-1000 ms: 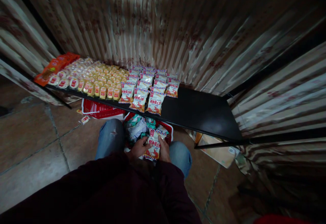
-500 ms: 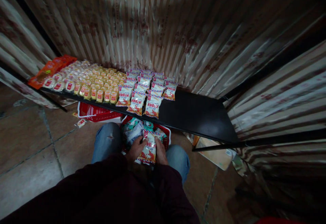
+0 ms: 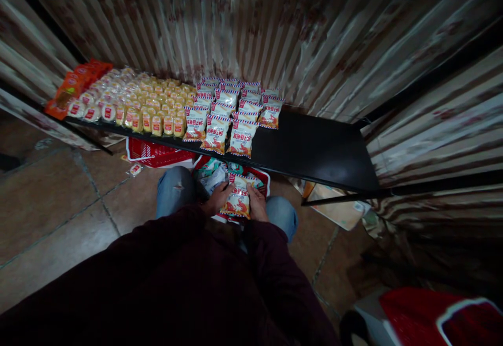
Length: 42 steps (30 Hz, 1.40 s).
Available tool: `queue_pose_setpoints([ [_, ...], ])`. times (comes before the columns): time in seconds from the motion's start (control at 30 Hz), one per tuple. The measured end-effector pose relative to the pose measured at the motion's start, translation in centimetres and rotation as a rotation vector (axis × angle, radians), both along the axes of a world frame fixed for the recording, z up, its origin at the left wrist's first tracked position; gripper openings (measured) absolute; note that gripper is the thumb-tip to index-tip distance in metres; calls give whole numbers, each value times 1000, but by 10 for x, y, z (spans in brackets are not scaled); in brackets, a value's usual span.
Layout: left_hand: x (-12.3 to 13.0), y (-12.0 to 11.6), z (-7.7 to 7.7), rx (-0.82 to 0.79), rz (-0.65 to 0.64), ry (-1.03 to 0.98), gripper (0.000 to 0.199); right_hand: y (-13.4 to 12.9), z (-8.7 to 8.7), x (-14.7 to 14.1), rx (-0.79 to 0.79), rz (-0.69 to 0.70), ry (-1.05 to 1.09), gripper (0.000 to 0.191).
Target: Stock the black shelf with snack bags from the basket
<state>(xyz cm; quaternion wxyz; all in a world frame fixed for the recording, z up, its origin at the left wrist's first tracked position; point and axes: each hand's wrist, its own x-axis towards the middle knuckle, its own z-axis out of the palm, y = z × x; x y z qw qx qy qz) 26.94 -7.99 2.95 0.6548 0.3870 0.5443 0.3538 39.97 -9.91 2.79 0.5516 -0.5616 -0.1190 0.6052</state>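
Note:
A white and orange snack bag [image 3: 238, 199] is held between my two hands above a red basket [image 3: 267, 181]. My left hand [image 3: 220, 198] grips its left side, and my right hand [image 3: 257, 202] grips its right side. Teal and white packets [image 3: 212, 174] lie in the basket between my knees. On the black shelf [image 3: 310, 149] in front, rows of similar snack bags [image 3: 242, 137] stand beside small yellow packaged cakes [image 3: 157, 125]. White round packaged items [image 3: 92, 112] and orange bags [image 3: 65, 94] fill the shelf's left end.
Another red basket [image 3: 147, 152] sits under the shelf at left, with a small packet [image 3: 134, 170] on the tiled floor near it. A flat carton [image 3: 338, 212] lies under the shelf's right end. A red basket [image 3: 416, 314] appears at the lower right. Striped curtain hangs behind.
The view has shifted, so the shelf and hands appear higher in the picture, and the lower-right basket shows more. Both hands still hold the same bag.

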Motion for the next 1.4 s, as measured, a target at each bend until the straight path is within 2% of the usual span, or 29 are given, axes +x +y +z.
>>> queue_pose_setpoints([
  [0.17,-1,-6,0,-35,2,-52,40,4,-1,0,-14,-60,5,40],
  [0.37,-5,0,0,-10,106,-48,42,-9,12,7,63,136,-61,44],
  [0.53,-2,5,-1,-11,164,-68,42,-20,13,4,85,247,34,48],
  [0.8,1,9,3,-11,170,-94,37,-20,10,1,92,167,45,54],
  [1.03,2,14,12,-4,118,-114,38,-21,4,7,94,177,61,62],
  [1.13,3,15,15,24,129,-89,37,-22,3,10,93,182,58,61],
  [1.4,10,17,21,102,136,-47,31,-25,13,11,123,203,63,49],
])
